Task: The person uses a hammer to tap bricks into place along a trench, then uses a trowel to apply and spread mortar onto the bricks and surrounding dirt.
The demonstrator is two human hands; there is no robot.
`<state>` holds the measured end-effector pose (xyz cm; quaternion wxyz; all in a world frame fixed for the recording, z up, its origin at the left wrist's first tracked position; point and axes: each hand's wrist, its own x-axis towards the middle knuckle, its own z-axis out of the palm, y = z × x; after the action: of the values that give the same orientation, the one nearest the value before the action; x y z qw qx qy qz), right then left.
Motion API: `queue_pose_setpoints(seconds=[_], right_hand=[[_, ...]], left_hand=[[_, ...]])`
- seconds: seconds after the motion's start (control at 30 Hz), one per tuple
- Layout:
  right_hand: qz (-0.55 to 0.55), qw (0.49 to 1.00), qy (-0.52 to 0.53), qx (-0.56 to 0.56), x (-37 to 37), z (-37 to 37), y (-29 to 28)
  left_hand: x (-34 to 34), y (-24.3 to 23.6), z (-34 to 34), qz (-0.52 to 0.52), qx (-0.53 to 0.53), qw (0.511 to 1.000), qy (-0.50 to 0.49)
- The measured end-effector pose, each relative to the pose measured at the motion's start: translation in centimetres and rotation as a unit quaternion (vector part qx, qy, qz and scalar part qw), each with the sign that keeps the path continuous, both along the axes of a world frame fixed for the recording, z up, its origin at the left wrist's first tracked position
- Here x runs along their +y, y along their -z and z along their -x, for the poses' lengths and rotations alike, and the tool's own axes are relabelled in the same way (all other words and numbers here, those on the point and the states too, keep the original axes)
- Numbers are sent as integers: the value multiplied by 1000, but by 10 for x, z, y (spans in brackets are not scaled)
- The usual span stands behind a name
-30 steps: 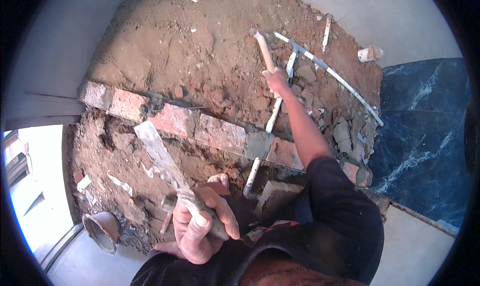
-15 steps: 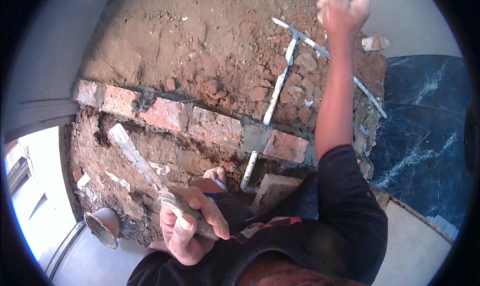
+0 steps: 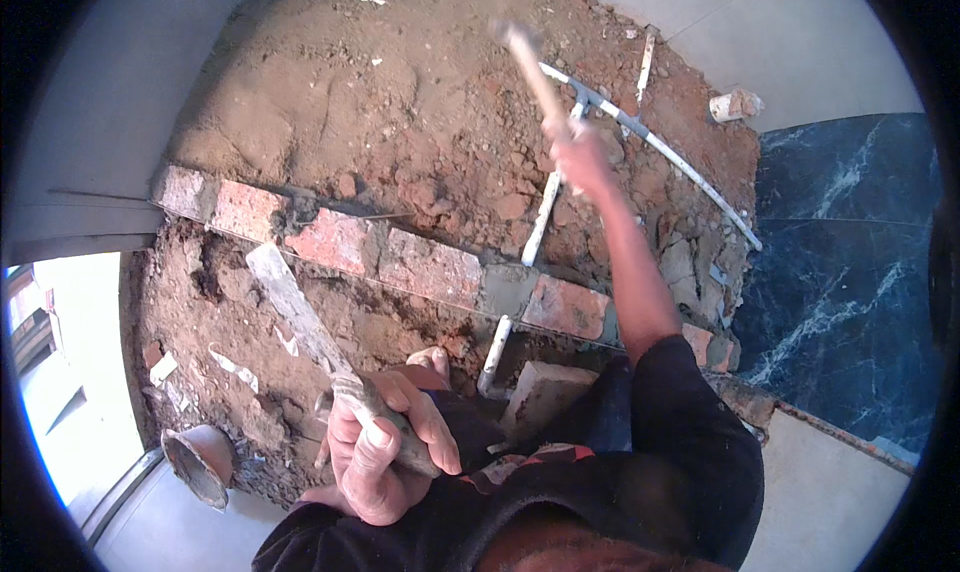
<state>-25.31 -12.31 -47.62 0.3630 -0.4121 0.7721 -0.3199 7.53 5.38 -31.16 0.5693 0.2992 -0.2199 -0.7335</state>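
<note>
My left hand [image 3: 385, 442] is closed on the handle of a long, mortar-smeared metal tool [image 3: 290, 292], its flat blade angled up and left over the dug soil. My right hand [image 3: 580, 157], blurred, grips a pale-handled hammer [image 3: 535, 67] held out over white pipes [image 3: 690, 177] and rubble. Between me and the upper soil runs a row of red bricks [image 3: 425, 262] with grey mortar. A short upright white pipe [image 3: 498, 337] stands just below the row, beside a loose block [image 3: 545, 392]. A bare foot [image 3: 432, 360] shows behind my left hand.
Pale walls border the soil at left and top right. Dark blue veined slabs [image 3: 820, 272] lie at the right, pale tiles [image 3: 820, 482] at lower right. A mortar-stained bucket [image 3: 200, 462] stands at lower left near a bright doorway [image 3: 75, 372]. A dirty white cylinder [image 3: 733, 105] lies at upper right.
My right arm rose high to the upper right half a second ago and is now lower and further left with the hammer. My left hand has shifted slightly, still holding the tool.
</note>
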Motion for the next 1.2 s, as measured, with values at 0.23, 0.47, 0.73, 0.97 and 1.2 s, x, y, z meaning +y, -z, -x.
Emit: queue_pose_setpoints(seconds=[0.23,0.47,0.73,0.97,1.2], right_hand=[[474,850,29,230,-67,15,-134],[195,933,43,299,-36,-12,71],[-34,998,-20,-55,-7,8,58],[327,942,28,77,-22,-6,-124],[381,868,106,301,-69,-21,-19]], left_hand=[[-2,4,5,-8,1,999,34],[1,-4,0,-44,22,998,27],[10,-4,-11,-25,16,1000,-5],[8,-1,0,-20,-11,999,38],[9,-3,5,-20,8,999,39]])
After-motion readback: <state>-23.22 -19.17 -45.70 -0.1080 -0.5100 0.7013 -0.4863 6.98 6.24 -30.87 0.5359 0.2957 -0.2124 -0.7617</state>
